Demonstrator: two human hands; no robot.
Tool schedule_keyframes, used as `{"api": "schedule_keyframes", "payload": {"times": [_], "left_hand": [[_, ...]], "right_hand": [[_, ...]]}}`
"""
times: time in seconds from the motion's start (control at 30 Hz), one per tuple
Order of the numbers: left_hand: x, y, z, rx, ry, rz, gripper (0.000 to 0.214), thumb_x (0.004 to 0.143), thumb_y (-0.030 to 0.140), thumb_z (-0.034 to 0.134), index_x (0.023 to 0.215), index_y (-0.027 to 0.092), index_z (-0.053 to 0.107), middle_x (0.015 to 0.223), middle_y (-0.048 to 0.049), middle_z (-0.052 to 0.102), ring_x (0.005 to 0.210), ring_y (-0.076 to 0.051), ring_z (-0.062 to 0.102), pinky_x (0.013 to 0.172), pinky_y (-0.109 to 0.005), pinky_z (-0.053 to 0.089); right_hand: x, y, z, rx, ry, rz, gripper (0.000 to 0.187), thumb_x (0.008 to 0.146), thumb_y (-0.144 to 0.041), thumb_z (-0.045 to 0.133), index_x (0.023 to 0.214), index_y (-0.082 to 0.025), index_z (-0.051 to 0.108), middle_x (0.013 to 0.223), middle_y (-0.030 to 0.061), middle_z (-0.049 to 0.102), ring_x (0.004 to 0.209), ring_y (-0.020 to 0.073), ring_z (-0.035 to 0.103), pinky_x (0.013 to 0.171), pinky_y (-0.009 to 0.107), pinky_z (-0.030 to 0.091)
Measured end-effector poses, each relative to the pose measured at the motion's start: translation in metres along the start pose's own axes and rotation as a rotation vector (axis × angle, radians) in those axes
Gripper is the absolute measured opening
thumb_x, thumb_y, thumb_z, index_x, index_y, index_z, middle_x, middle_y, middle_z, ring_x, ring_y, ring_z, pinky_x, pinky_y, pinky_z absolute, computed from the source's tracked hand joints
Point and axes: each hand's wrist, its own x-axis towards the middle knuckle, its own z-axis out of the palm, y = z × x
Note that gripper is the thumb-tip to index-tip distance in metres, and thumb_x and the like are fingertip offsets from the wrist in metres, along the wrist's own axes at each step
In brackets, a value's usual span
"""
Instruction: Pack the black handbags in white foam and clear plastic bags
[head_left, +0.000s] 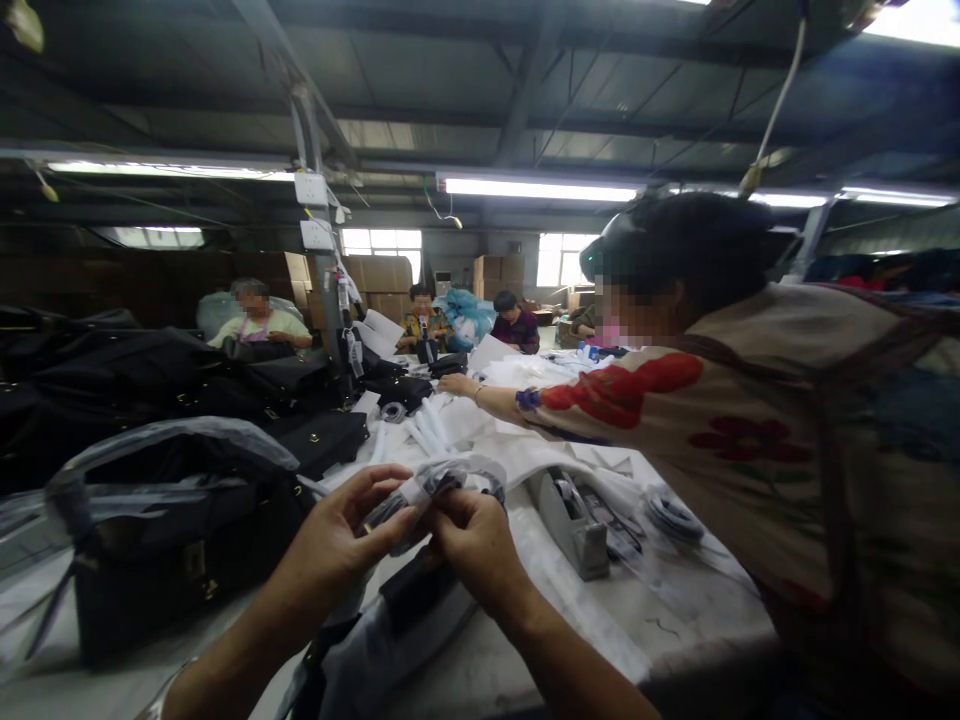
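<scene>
A coiled dark strap (489, 476) in clear plastic film, with a white band round it, is held up in front of me. My left hand (351, 528) is closed round the coil's left side, thumb against the film. At its right lower edge my right hand (480, 545) pinches the coil; the fingertips are partly hidden. Just below my hands lies a dark padded piece (416, 590) with plastic over it. To the left stands a black handbag (142, 580) with gold fittings, its handle (187, 430) wrapped in clear plastic.
A grey tape dispenser (574, 525) and another coiled strap (673, 515) rest on the table to the right. Black bags (150, 375) are piled at left. A co-worker's arm (570, 395) reaches across from the right. White paper sheets (517, 440) cover the middle; several people sit beyond.
</scene>
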Motion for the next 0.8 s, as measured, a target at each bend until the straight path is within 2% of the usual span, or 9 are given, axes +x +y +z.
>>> {"api": "schedule_keyframes", "payload": {"times": [0.13, 0.33, 0.4, 0.47, 0.53, 0.6, 0.67, 0.73, 0.8], "left_hand": [[-0.001, 0.002, -0.001, 0.027, -0.022, 0.001, 0.050, 0.073, 0.047, 0.077, 0.112, 0.019, 0.061, 0.102, -0.0077, 0.072, 0.076, -0.019, 0.069, 0.065, -0.027, 0.053], [0.002, -0.004, -0.008, 0.094, 0.020, 0.037, 0.046, 0.070, 0.045, 0.078, 0.107, 0.020, 0.067, 0.108, -0.0114, 0.072, 0.089, -0.026, 0.069, 0.067, -0.028, 0.054], [0.003, -0.007, -0.012, 0.116, 0.008, 0.054, 0.045, 0.071, 0.044, 0.077, 0.107, 0.020, 0.068, 0.105, -0.0103, 0.073, 0.086, -0.025, 0.069, 0.065, -0.028, 0.053], [0.003, -0.010, -0.015, 0.150, -0.009, 0.064, 0.045, 0.073, 0.045, 0.076, 0.109, 0.020, 0.068, 0.096, -0.0070, 0.073, 0.078, -0.022, 0.067, 0.063, -0.027, 0.052], [0.003, -0.013, -0.015, 0.196, -0.010, 0.076, 0.046, 0.076, 0.047, 0.074, 0.113, 0.021, 0.066, 0.085, -0.0029, 0.070, 0.072, -0.019, 0.065, 0.062, -0.026, 0.051], [0.002, -0.015, -0.013, 0.226, -0.024, 0.090, 0.044, 0.078, 0.045, 0.073, 0.115, 0.022, 0.065, 0.082, -0.0010, 0.069, 0.070, -0.017, 0.064, 0.064, -0.025, 0.051], [-0.001, -0.016, -0.008, 0.213, -0.044, 0.114, 0.041, 0.079, 0.043, 0.072, 0.115, 0.025, 0.064, 0.091, -0.0018, 0.070, 0.078, -0.018, 0.066, 0.069, -0.025, 0.053], [-0.005, -0.017, -0.004, 0.182, -0.047, 0.138, 0.037, 0.080, 0.041, 0.072, 0.114, 0.027, 0.064, 0.108, -0.0030, 0.069, 0.095, -0.021, 0.066, 0.081, -0.027, 0.054], [-0.009, -0.017, -0.001, 0.147, -0.043, 0.149, 0.036, 0.081, 0.041, 0.073, 0.113, 0.028, 0.065, 0.122, -0.0036, 0.066, 0.110, -0.024, 0.063, 0.092, -0.029, 0.052]], "right_hand": [[0.000, -0.001, 0.002, -0.069, 0.068, -0.021, 0.019, 0.084, -0.031, 0.064, 0.079, -0.018, 0.076, 0.064, 0.0026, 0.070, 0.044, 0.0128, 0.058, 0.046, 0.023, 0.045], [0.008, 0.009, 0.003, -0.141, 0.093, -0.039, 0.013, 0.078, -0.031, 0.072, 0.080, -0.019, 0.077, 0.053, -0.0017, 0.062, 0.045, 0.0129, 0.054, 0.044, 0.023, 0.040], [0.006, 0.004, 0.000, -0.019, 0.027, 0.066, 0.014, 0.077, -0.031, 0.073, 0.080, -0.018, 0.075, 0.047, -0.0040, 0.056, 0.038, 0.0102, 0.047, 0.039, 0.021, 0.035], [0.001, -0.006, -0.004, 0.280, -0.099, 0.237, 0.016, 0.074, -0.031, 0.075, 0.071, -0.017, 0.068, 0.040, -0.0083, 0.045, 0.032, 0.0058, 0.034, 0.035, 0.018, 0.032], [-0.004, -0.017, -0.006, 0.641, -0.205, 0.392, 0.027, 0.070, -0.031, 0.080, 0.062, -0.017, 0.058, 0.039, -0.0124, 0.034, 0.032, 0.0013, 0.021, 0.035, 0.014, 0.030], [-0.008, -0.026, -0.003, 0.874, -0.242, 0.488, 0.034, 0.067, -0.032, 0.086, 0.064, -0.015, 0.057, 0.040, -0.0146, 0.031, 0.034, -0.0013, 0.014, 0.036, 0.010, 0.029], [-0.010, -0.031, 0.003, 0.912, -0.214, 0.513, 0.035, 0.067, -0.036, 0.089, 0.079, -0.013, 0.065, 0.039, -0.0159, 0.032, 0.034, -0.0017, 0.011, 0.036, 0.008, 0.028], [-0.011, -0.031, 0.010, 0.849, -0.183, 0.490, 0.040, 0.069, -0.038, 0.088, 0.094, -0.012, 0.069, 0.036, -0.0161, 0.032, 0.033, -0.0008, 0.011, 0.035, 0.009, 0.028], [-0.012, -0.028, 0.012, 0.791, -0.189, 0.445, 0.038, 0.073, -0.037, 0.086, 0.096, -0.011, 0.070, 0.033, -0.0155, 0.033, 0.031, 0.0004, 0.011, 0.032, 0.011, 0.027]]}}
